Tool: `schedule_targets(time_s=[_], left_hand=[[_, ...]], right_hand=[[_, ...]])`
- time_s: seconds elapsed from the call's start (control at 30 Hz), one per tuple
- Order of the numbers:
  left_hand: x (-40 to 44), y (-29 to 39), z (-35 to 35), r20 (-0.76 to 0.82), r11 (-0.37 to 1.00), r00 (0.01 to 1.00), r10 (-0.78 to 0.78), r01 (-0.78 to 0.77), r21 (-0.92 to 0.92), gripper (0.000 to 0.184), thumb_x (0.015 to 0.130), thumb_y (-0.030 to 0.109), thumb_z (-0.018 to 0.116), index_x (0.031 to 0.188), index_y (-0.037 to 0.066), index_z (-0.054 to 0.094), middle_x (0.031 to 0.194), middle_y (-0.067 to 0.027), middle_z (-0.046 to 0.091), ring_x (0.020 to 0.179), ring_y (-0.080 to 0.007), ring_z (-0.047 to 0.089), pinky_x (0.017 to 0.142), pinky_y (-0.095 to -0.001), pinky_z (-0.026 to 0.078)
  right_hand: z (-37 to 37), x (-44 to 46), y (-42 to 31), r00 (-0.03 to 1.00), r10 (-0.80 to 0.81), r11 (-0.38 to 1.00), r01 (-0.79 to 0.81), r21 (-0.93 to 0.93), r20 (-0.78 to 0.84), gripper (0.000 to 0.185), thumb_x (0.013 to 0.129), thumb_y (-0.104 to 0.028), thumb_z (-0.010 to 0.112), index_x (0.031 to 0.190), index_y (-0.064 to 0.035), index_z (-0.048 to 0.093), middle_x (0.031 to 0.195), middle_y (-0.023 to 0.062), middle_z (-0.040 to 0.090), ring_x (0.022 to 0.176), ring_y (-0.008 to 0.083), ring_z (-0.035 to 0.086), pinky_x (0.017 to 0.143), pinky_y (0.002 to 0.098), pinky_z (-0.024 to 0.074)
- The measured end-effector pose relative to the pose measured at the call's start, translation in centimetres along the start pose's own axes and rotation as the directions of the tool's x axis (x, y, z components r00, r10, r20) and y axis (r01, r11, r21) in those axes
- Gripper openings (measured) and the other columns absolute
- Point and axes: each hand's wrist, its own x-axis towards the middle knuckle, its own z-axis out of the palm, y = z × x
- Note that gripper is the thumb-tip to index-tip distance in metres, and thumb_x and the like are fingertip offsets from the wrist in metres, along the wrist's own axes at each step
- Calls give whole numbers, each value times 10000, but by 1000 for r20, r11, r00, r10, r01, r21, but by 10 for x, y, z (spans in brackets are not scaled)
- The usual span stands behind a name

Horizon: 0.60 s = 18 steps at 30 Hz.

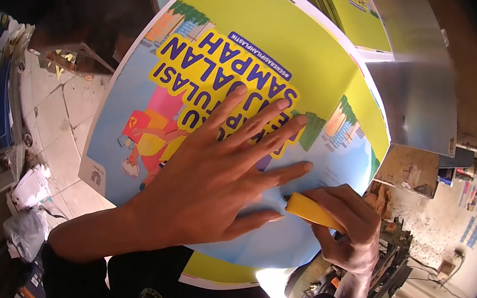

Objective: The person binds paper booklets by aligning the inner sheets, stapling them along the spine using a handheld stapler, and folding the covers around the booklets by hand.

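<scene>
A printed poster sheet (326,47), yellow-green and blue with upside-down lettering and cartoon figures, spreads across the middle of the view. My left hand (212,175) lies palm down on it, fingers spread over the lettering. Just right of its thumb, my right hand (353,224) grips a chunky yellow tool (314,210). That tool has a small dark tip pointing left at the blue part of the sheet; whether it is a cutter or a marker I cannot tell. Part of another yellow-green sheet (216,271) shows below the poster's near edge.
More printed sheets (356,15) lie at the top, beside a shiny metal panel (415,69). Dark machinery (386,272) stands at the lower right, near a stained wall (449,214). On the left, a plastic bag (29,234) and papers sit beside the tiled floor (62,146).
</scene>
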Motion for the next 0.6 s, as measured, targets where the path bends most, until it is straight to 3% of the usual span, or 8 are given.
schedule_targets(time_s=[0.17, 0.33, 0.6], left_hand=[[-2, -3, 2, 7, 1000, 1000, 1, 0, -30, 570, 952, 560, 572, 1449, 281, 552, 1632, -122, 314, 1519, -353, 256, 1213, -660, 87], [-1, -4, 1, 22, 999, 1000, 5, -5, -42, 595, 937, 561, 591, 1451, 264, 549, 1634, -126, 308, 1516, -361, 259, 1214, -660, 95], [-1, -5, 6, -12, 998, 1000, 17, -17, -65, 599, 902, 525, 652, 1429, 251, 571, 1616, -133, 333, 1505, -368, 272, 1214, -660, 121]], right_hand=[[-4, 7, -5, 997, 13, 997, -7, -78, 71, 492, 660, 78, 775, 1141, -6, 716, 1013, 151, 702, 824, 283, 715, 695, 366, 594], [7, 7, -13, 994, 112, 994, -112, 15, 4, 450, 656, 81, 775, 1095, -5, 736, 995, 136, 719, 808, 279, 723, 710, 356, 594], [0, 7, -10, 993, 115, 993, -115, 4, 22, 452, 645, 103, 750, 1085, 2, 737, 996, 147, 729, 814, 275, 729, 712, 351, 583]])
